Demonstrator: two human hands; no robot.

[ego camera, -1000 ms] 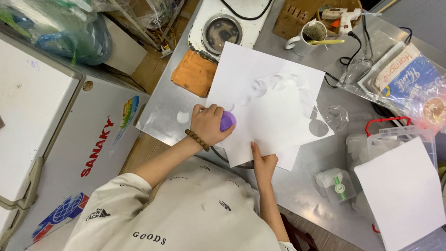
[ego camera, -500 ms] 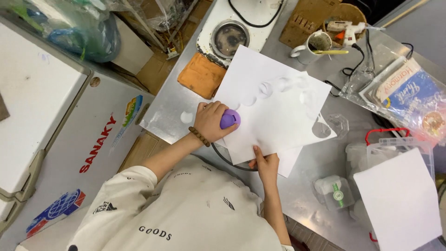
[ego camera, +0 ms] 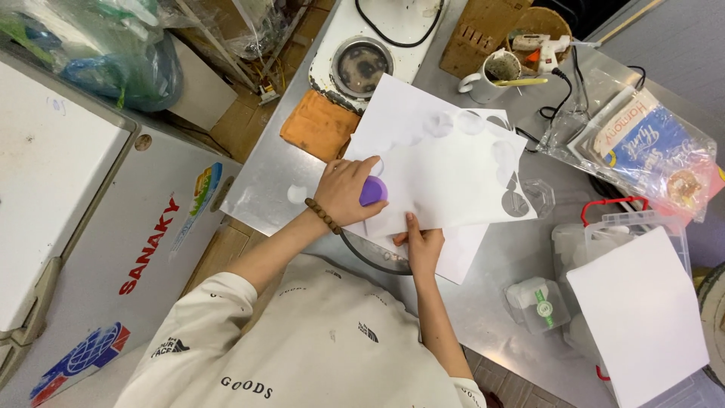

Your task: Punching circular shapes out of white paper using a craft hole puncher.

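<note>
A purple punch (ego camera: 373, 190) sits on the near left edge of a white sheet (ego camera: 445, 177), which lies on a steel table (ego camera: 264, 181). The left hand (ego camera: 346, 190) is closed over the punch from above, fingers wrapped around its top, pressing it onto the sheet. A bead bracelet (ego camera: 322, 215) circles that wrist. The right hand (ego camera: 423, 245) lies flat on the near edge of the sheet, fingers together and thumb out, gripping nothing, just holding the paper down. The two hands are near each other, not touching.

The sheet has a row of round holes cut along its far and right edges. A second white sheet (ego camera: 461, 253) lies under it, poking out at the near side. One small paper disc (ego camera: 297, 194) rests on the bare table just left of the left hand. Something round and dark-rimmed lies partly under the sheets near the right hand; what it is cannot be told.

Beyond the sheet lie an orange cloth (ego camera: 320, 125) and a white round appliance (ego camera: 370, 45) with a black cord. A white mug (ego camera: 487, 75) stands further right, beside a wooden block (ego camera: 483, 30). To the right are plastic bags (ego camera: 642, 143) and clear plastic boxes (ego camera: 540, 302), one with a white sheet resting on it. The person wears a cream sweatshirt (ego camera: 302, 347). A white chest freezer (ego camera: 91, 227) stands to the left.
</note>
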